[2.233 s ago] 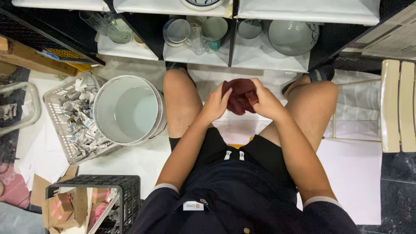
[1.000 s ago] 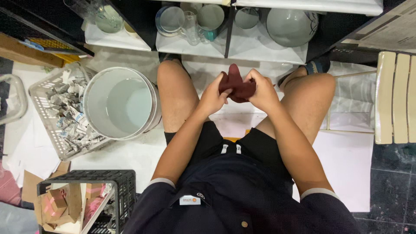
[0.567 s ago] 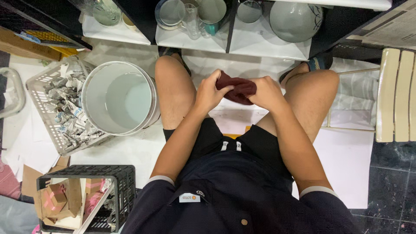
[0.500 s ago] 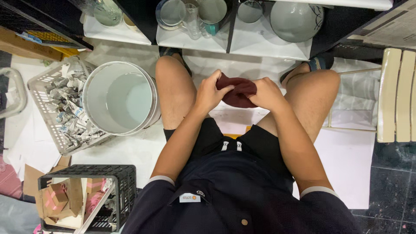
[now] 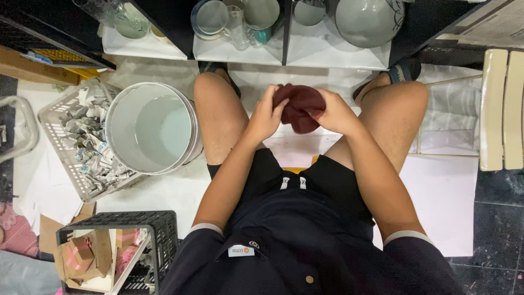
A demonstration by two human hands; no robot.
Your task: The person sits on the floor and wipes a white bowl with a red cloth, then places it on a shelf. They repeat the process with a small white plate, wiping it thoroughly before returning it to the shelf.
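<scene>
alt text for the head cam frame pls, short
Seated person's left hand and right hand hold a dark red cloth between bare knees. A white bucket stands to their left; a shelf of dishes runs ahead.

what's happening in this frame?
A seated person holds a dark red cloth bunched between both hands, left hand and right hand, out in front of the knees. To the person's left a white bucket stands on the floor, beside a grey basket of crumpled paper. A black crate with cardboard scraps sits nearer. Ahead, low shelves carry cups, glasses and a large pale bowl.
</scene>
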